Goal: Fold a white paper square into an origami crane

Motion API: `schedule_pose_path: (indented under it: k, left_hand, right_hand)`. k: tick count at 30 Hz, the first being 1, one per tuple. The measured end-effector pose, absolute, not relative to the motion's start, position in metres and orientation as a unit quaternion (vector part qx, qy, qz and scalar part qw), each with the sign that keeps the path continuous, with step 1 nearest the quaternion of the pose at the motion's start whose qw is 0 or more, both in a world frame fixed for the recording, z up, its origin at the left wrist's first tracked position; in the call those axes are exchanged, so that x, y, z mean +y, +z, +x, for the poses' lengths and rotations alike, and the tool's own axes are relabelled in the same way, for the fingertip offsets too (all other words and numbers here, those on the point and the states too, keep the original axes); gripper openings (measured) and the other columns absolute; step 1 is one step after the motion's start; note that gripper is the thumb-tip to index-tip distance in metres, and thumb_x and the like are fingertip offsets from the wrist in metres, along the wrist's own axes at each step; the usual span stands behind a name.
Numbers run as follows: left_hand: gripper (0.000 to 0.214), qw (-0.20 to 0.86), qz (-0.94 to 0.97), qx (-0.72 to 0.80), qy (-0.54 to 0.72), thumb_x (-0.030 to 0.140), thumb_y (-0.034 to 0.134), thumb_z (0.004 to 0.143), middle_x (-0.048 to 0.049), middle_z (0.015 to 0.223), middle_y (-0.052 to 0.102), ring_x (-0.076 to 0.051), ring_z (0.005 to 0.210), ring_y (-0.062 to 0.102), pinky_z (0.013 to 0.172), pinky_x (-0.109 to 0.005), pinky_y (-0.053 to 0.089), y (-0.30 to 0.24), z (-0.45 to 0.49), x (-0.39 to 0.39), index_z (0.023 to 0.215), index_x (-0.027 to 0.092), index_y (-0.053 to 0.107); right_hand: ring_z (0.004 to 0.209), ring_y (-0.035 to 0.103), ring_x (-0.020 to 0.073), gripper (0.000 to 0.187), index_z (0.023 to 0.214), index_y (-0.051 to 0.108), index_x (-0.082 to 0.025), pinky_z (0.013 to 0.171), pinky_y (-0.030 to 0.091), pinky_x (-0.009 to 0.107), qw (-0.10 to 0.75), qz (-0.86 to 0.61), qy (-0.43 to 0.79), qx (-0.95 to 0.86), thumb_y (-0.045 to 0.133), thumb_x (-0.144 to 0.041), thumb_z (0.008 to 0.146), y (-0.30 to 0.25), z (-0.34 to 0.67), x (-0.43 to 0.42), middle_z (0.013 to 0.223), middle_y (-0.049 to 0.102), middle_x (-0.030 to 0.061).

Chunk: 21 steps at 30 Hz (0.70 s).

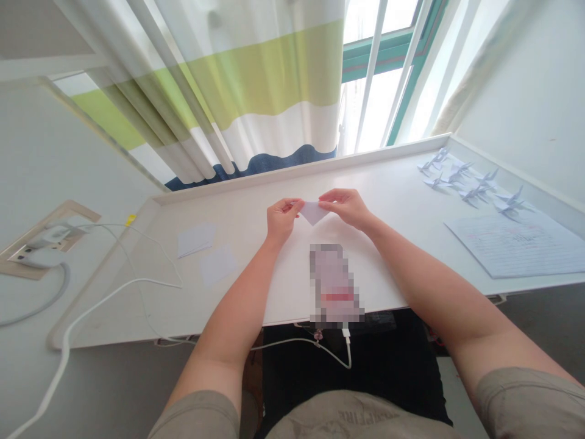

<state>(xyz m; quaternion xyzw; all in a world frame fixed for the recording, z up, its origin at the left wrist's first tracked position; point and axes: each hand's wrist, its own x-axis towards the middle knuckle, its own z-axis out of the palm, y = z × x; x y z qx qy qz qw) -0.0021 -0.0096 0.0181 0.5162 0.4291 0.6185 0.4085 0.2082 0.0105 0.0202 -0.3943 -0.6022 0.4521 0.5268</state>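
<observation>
At the table's [393,189] near edge, a blurred-out phone [336,283] w/ white cable [350,353] is set just nearer than the hands, so laying-down space there may be blocked. Farther in, R side, lined paper [516,244] is laid; L side, loose sheets [195,239] are seen flat, prob. still to be folded. Approx. mid-table, the folded white paper [313,213] is pinched at opp. corners by L hand [281,219] & R hand [347,207]; folding judged part-done. Far R: several paper figures [475,194] are grouped, apparently finished.

White desk [242,219] before a teal-framed window [377,58] (bright daylight), striped curtain [274,85], pale walls [534,103].
</observation>
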Motion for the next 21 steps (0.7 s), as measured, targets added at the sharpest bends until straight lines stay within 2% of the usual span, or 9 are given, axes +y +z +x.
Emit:
schedule_pose_path:
  k: [6,12,21]
  left_hand:
    - [0.033,0.425,0.510,0.450,0.597,0.043,0.100,0.071,-0.0040,0.076,0.078,-0.016,0.069,0.070,0.064,-0.031,0.058,0.0185,-0.0032,-0.0099,0.080,0.017,0.082]
    - [0.035,0.423,0.516,0.453,0.591,0.046,0.100,0.070,-0.0037,0.075,0.079,-0.015,0.069,0.070,0.067,-0.031,0.062,0.0206,-0.0033,-0.0117,0.078,0.017,0.081]
    - [0.044,0.427,0.524,0.446,0.587,0.055,0.100,0.068,-0.0043,0.074,0.078,-0.017,0.071,0.071,0.070,-0.032,0.062,0.0188,-0.0035,-0.0119,0.079,0.017,0.081]
  right_hand:
    - [0.079,0.071,0.0230,0.044,0.079,0.085,-0.023,0.081,0.058,0.041,0.490,-0.387,0.402,-0.670,0.095,-0.066,0.070,0.0211,0.2074,0.0088,0.081,0.081,0.0069]
    - [0.070,0.065,0.0195,0.051,0.077,0.082,-0.022,0.068,0.051,0.036,0.465,-0.396,0.437,-0.660,0.094,-0.070,0.067,0.0192,0.2088,0.0102,0.078,0.078,0.0056]
    - [0.072,0.061,0.0179,0.060,0.079,0.080,-0.021,0.066,0.045,0.033,0.434,-0.387,0.483,-0.655,0.090,-0.079,0.067,0.0234,0.2094,0.0050,0.077,0.075,0.0046]
